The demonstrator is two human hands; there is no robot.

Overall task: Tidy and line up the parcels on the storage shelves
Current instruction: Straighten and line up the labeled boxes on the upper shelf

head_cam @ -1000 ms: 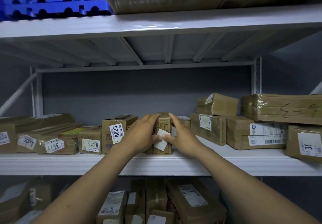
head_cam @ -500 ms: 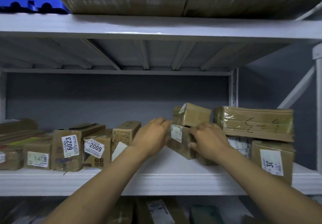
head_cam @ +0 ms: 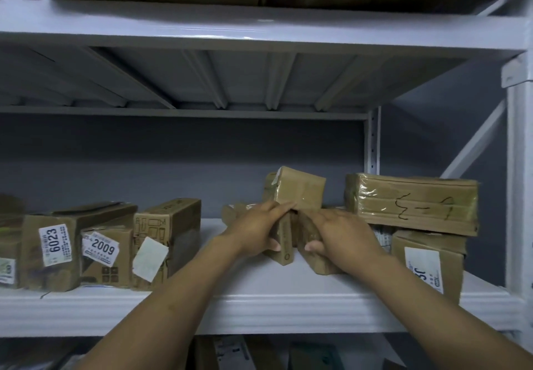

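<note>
On the shelf (head_cam: 259, 297), the left hand (head_cam: 253, 230) grips the narrow parcel (head_cam: 284, 243) between thumb and fingers, while the right hand (head_cam: 343, 237) clamps the adjoining parcel (head_cam: 323, 267) just beside it.

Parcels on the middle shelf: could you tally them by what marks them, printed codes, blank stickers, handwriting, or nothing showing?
Big printed code: 3, the 6023 parcel, 2009 parcel, 3C parcel
Blank white sticker: 1, the sticker parcel
Marker handwriting: 1, the scrawled parcel
No label showing, gripped: 2, the left-held parcel, right-held parcel
Total: 7; the rest are too hidden or unclear to sort.
</note>
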